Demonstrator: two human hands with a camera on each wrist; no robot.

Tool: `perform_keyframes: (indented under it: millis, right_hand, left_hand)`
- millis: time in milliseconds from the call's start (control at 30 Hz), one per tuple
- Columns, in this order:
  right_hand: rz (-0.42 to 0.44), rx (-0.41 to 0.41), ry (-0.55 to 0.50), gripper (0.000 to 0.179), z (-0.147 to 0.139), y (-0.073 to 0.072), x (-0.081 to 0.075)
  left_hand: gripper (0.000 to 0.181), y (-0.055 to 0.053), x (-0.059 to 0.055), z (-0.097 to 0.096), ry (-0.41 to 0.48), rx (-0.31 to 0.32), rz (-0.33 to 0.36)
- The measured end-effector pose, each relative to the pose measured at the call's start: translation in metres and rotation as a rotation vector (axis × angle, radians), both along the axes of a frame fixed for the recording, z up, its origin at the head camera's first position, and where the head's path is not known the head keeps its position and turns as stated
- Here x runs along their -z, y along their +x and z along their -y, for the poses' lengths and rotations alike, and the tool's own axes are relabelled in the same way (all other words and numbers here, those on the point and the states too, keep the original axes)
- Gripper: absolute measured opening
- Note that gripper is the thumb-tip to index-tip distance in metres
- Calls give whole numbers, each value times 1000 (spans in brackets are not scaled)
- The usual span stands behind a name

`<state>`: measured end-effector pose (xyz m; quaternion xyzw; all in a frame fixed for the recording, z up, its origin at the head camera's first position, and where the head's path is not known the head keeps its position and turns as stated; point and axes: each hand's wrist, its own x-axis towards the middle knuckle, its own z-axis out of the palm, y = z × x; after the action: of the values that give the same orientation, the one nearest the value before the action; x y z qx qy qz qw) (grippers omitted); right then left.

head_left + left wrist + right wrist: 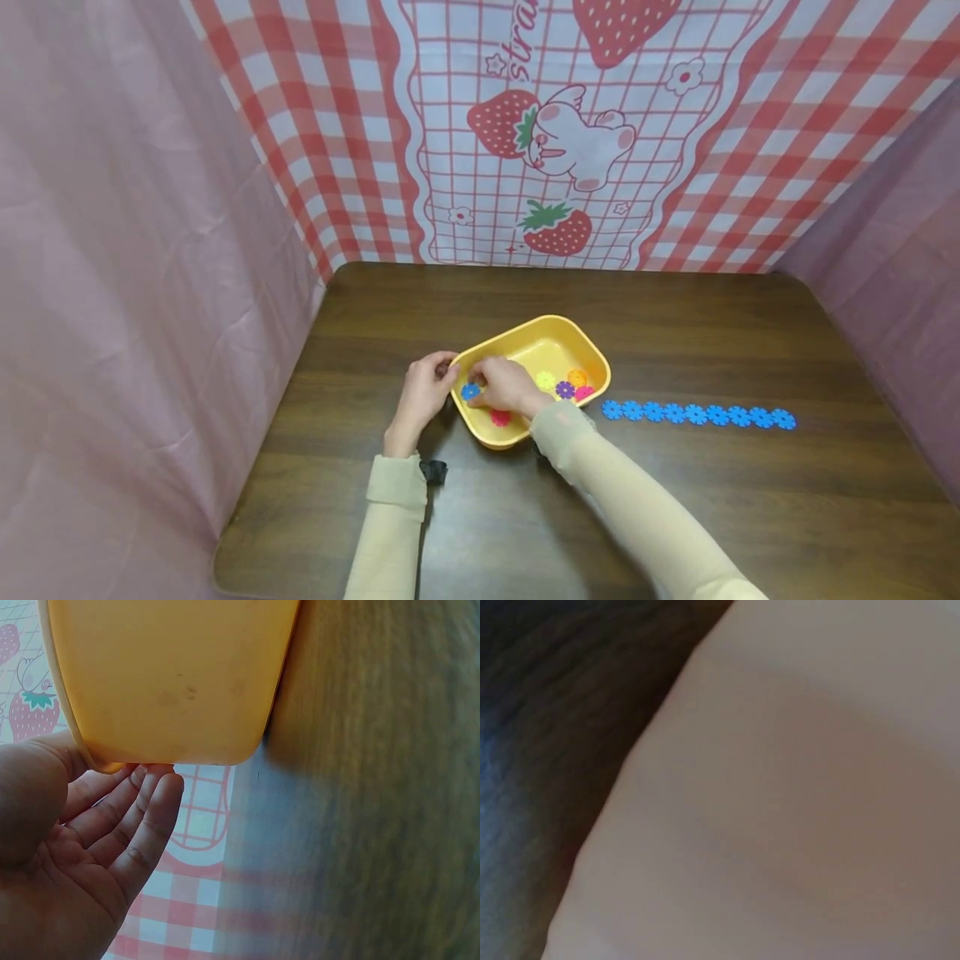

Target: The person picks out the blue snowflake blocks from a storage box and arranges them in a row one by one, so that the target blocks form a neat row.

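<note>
A yellow plastic bin (551, 323) sits tilted at an angle on the wooden table. My left hand (422, 393) grips its left end, thumb at the rim and fingers against the outer wall, as the left wrist view shows. Inside the bin, my right hand (506, 385) pinches a blue snowflake disc (470, 391) between thumb and finger near the left wall. A red disc (500, 417) lies under that hand. Further right in the bin are a yellow disc (545, 381), a purple disc (565, 389), an orange disc (577, 377) and a pink disc (584, 392).
To the right of the bin, several blue snowflake discs (696, 414) form a straight row on the table (675, 517). A red-checked strawberry cloth (555, 150) hangs behind the table, with pink curtains (135, 250) at both sides.
</note>
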<state>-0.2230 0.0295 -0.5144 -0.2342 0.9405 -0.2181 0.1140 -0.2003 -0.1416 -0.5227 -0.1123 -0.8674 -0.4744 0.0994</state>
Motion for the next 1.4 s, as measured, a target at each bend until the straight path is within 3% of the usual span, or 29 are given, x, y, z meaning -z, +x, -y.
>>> perform_keyframes:
  millis: [533, 1033, 1400]
  right_hand:
    - [14, 16, -26, 29, -7, 0, -7]
    - [-48, 70, -192, 26, -32, 9, -47]
    - [-75, 88, -283, 22, -72, 22, -70]
  left_hand:
    - [15, 2, -1, 0, 10, 1, -7]
    - [17, 1, -1, 0, 15, -5, 21]
    - [17, 2, -2, -2, 13, -10, 34]
